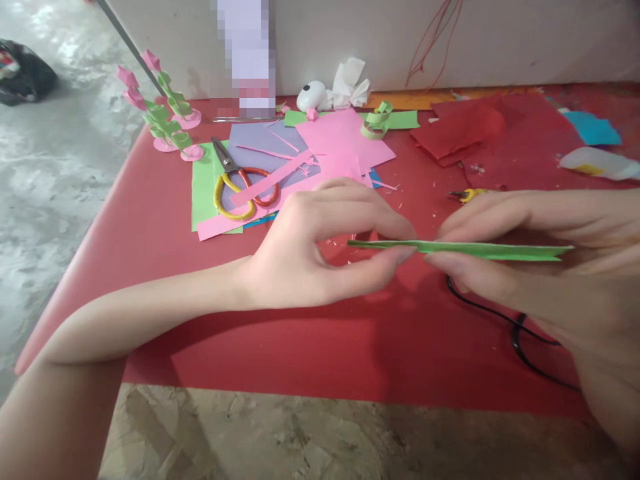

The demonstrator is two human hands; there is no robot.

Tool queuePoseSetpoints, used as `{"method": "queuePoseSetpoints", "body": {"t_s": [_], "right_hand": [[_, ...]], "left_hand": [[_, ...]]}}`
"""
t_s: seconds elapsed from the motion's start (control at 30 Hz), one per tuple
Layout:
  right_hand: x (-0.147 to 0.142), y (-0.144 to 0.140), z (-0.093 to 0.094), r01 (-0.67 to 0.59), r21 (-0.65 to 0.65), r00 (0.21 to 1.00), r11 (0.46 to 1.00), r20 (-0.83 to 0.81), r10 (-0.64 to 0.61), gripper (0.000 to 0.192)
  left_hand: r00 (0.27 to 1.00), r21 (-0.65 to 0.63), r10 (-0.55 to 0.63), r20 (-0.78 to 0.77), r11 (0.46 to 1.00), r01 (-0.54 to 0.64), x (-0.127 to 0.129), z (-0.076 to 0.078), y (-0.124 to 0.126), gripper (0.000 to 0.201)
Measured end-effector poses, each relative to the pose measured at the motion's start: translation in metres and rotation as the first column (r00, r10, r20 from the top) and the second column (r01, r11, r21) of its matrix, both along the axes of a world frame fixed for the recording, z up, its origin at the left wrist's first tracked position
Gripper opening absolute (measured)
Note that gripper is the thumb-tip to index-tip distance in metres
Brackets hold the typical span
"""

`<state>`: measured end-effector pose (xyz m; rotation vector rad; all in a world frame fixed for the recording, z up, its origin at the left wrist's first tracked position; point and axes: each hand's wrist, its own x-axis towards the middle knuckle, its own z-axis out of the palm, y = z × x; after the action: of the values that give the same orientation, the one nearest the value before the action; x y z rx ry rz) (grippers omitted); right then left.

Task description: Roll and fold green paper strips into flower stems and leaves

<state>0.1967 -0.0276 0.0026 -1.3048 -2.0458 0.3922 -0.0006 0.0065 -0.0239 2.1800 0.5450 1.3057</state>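
Observation:
A narrow folded strip of green paper [485, 251] lies level between my two hands, above the red table. My left hand [325, 247] pinches it near its middle between thumb and fingers. Just to the right, my right hand [500, 247] grips the same strip, thumb below and fingers above. The strip's right end reaches towards the right palm, and its left end sticks out inside the curve of my left hand. Beyond my left hand lie scissors [227, 167] with yellow and red handles, on pink paper [345, 140] and green sheets [205, 193].
Paper flowers [170, 127] with pink tops stand at the table's back left. White crumpled tissue [350, 83], a curled green paper piece [377, 123] and red folded paper [457, 133] lie at the back. A clear bottle [600, 163] is at right. A black cable [520, 343] runs under my right hand.

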Motion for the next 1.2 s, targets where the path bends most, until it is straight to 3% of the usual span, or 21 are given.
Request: {"method": "queuePoseSetpoints", "body": {"t_s": [0.1,0.27,0.4,0.63,1.1,1.2], "right_hand": [[-0.004,-0.001,0.001,-0.018,0.015,1.000,1.000,0.005,0.018,0.005],[-0.016,0.001,0.004,-0.074,-0.113,0.985,0.991,-0.166,0.055,0.003],[-0.024,0.000,-0.001,-0.037,-0.163,0.951,0.986,-0.308,-0.015,0.007],[-0.023,-0.004,-0.003,0.029,-0.208,0.942,0.978,-0.320,-0.096,0.009],[-0.019,-0.002,-0.009,-0.020,-0.346,0.893,0.938,-0.428,-0.139,0.006],[-0.021,-0.001,-0.011,-0.015,-0.371,0.868,0.929,-0.465,-0.172,0.007]], "left_hand": [[0.999,-0.007,0.004,0.042,1.000,-0.004,0.000,0.000,0.000,0.011],[0.998,-0.191,0.040,0.042,0.981,-0.031,0.000,0.002,-0.004,0.013],[0.997,-0.170,0.063,0.041,0.984,-0.055,0.001,0.003,-0.006,0.014],[0.995,-0.180,0.071,0.064,0.982,-0.059,0.002,0.003,-0.008,0.014],[0.989,0.112,0.145,0.008,0.983,-0.145,0.001,-0.002,-0.001,0.009],[0.990,0.126,0.140,0.012,0.982,-0.140,0.000,-0.002,0.000,0.006]]}}
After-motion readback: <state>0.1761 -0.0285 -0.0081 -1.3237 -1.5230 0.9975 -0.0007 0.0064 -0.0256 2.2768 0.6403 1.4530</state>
